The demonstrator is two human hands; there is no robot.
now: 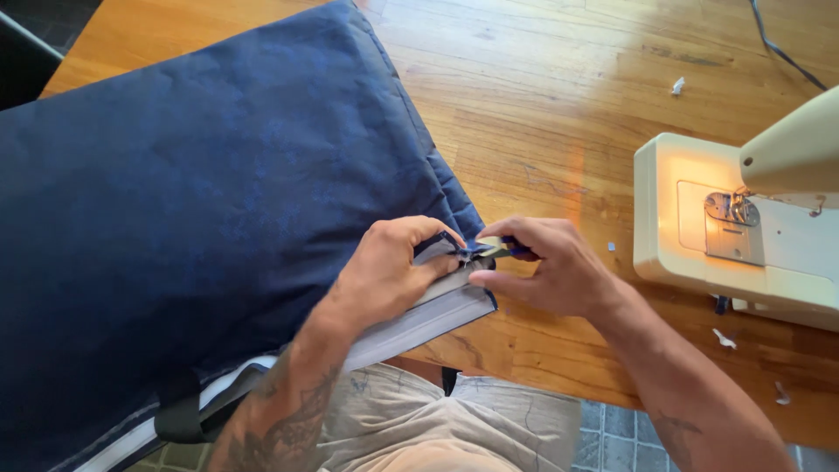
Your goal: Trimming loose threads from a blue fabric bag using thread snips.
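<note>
1. Your left hand (391, 267) is pressed together on the corner of the dark blue cushion (192, 218), thumb and fingers pinching the bunched fabric at the seam.
2. Your right hand (546, 267) is closed around a small tool with a dark blue handle (517, 250). Its pale tip points at the pinched corner, just beside your left fingertips. The tip itself is too small and blurred to tell what kind it is.
3. The cushion lies on the wooden worktop (542, 114) and covers most of its left side. The near corner, with its pale grey side panel (419, 319), hangs over the front edge above your lap.
4. Risk: the tip works very close to your left thumb and forefinger. If the fabric gives way suddenly, the tool could likely jump into them.
5. Risk: the fabric is bunched, so you may catch the cover cloth rather than the thread alone, and nick or tear it.
6. Risk: the cushion overhangs the edge and only your pinch steadies this corner. A hard pull towards you could drag it off the worktop.
7. The cream sewing machine (743, 236) stands to your right, well apart from your hands, with its lamp lit. Your right elbow has room, but a wide swing outwards could knock it.
8. Small pale scraps (724, 338) lie on the worktop near the machine, and a dark cable (782, 48) runs across the far right corner.
</note>
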